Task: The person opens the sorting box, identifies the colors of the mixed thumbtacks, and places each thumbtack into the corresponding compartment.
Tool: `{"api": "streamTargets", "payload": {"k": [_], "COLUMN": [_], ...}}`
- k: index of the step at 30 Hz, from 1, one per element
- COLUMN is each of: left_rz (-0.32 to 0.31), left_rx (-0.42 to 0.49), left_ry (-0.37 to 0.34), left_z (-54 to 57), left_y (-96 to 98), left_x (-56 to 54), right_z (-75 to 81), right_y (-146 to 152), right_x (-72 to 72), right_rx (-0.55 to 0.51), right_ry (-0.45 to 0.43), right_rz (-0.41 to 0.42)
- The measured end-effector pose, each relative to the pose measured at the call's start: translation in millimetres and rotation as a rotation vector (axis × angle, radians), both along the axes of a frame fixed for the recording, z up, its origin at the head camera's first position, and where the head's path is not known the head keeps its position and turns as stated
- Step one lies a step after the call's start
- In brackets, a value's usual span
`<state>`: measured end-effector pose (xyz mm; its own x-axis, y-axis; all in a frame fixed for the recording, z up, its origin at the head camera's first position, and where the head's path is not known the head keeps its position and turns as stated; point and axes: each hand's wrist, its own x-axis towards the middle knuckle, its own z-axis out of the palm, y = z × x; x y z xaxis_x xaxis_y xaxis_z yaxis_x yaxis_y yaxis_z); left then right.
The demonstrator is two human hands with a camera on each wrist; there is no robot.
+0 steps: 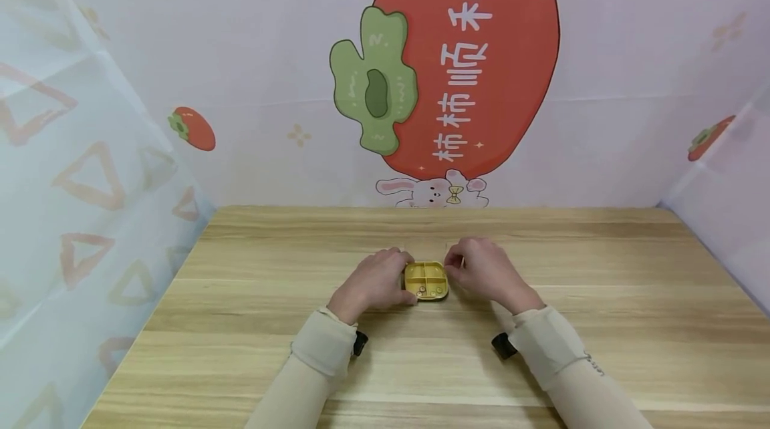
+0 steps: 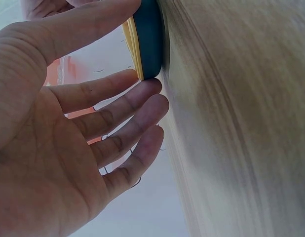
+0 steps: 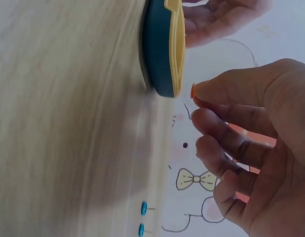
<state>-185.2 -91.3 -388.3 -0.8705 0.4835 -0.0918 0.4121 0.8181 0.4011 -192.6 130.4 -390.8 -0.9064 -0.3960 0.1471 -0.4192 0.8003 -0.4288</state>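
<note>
A small box [image 1: 426,280] with a yellow divided inside lies on the table; the wrist views show its dark teal outer side. Small round pieces [image 1: 422,291] sit in its near compartments. My left hand [image 1: 377,280] holds the box from the left, thumb at the near edge and fingers at the far edge. The right hand [image 1: 484,270] is beside the box's right edge. In the right wrist view, its thumb and forefinger pinch a tiny orange piece [image 3: 193,91], close to the rim; what kind of piece it is I cannot tell.
Two small teal pieces [image 3: 143,208] with thin stems show at lower left-middle of the right wrist view. The wooden table [image 1: 289,362] meets a printed cloth backdrop [image 1: 271,168] at the back, with cloth sides left and right. A dark wrist camera [image 1: 504,346] sits under the right wrist.
</note>
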Motion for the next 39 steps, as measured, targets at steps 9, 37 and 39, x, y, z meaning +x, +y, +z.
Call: {"api": "streamTargets", "payload": {"k": [9, 37, 39], "left_rz": [0.006, 0.006, 0.007], "left_rx": [-0.014, -0.032, -0.035], "left_ry": [-0.011, -0.011, -0.011], "left_z": [1.3, 2.2, 2.5], "left_y": [3.2, 1.6, 1.4], "left_x": [-0.3, 0.2, 0.1], "right_z": [-3.6, -12.7, -13.1], "right_y": [-7, -12, -12], "right_x": [-0.1, -2.2, -2.6], "right_rx": [0.000, -0.005, -0.008], "right_ry": [-0.016, 0.000, 0.002], "right_rz": [-0.010, -0.010, -0.007]}}
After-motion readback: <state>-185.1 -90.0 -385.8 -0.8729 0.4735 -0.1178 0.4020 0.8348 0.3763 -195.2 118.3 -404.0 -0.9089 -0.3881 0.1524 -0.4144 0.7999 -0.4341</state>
